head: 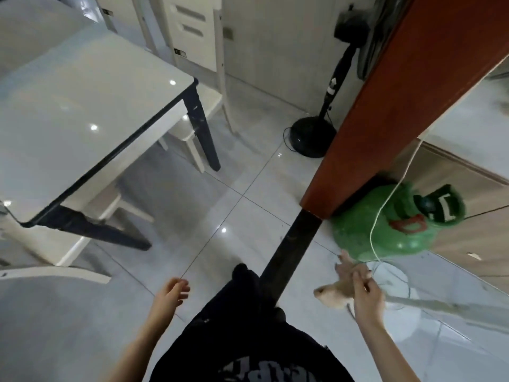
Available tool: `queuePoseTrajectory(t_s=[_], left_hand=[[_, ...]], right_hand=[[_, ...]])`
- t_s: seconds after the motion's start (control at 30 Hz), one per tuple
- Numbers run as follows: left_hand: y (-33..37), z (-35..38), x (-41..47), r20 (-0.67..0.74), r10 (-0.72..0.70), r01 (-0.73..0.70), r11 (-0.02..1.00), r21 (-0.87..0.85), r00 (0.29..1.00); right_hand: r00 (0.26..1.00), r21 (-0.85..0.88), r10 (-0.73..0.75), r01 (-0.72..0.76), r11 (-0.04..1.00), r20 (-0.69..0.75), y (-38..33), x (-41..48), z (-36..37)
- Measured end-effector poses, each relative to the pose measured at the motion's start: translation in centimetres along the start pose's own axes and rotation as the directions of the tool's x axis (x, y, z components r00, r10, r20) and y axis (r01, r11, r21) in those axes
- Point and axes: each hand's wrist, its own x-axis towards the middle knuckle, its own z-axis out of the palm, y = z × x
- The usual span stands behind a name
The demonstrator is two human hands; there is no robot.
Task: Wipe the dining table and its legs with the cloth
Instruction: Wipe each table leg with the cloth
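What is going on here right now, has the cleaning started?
A person stands on the tiled floor, apart from the dining table. The right hand holds a pale cloth low beside a green gas cylinder. The left hand hangs open and empty. Nothing touches the table or its dark legs, so wiping has not yet begun.

Grn gas cylinder (pixel 355 235) by red-brown door frame (pixel 399 106), blk fan base (pixel 311 139) behind, cream chair (pixel 192 42), tile floor (pixel 234 216)
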Motion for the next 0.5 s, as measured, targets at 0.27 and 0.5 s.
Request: queuePoseTrajectory(t_s=[0.27,0.5], left_hand=[[7.4,4.3,7.2,-0.051,-0.064,0.059,0.994,-0.097,0.997],[22.0,4.5,18.4,-0.037,0.059,-0.062,0.994,-0.089,0.998]], right_hand=[[0.989,-0.095,-0.115,0.124,0.988,0.091,-10.6,11.4,4.6],[0.98,-0.092,-0.182,0.189,0.978,0.087,-20.7,20.8,9.4]])
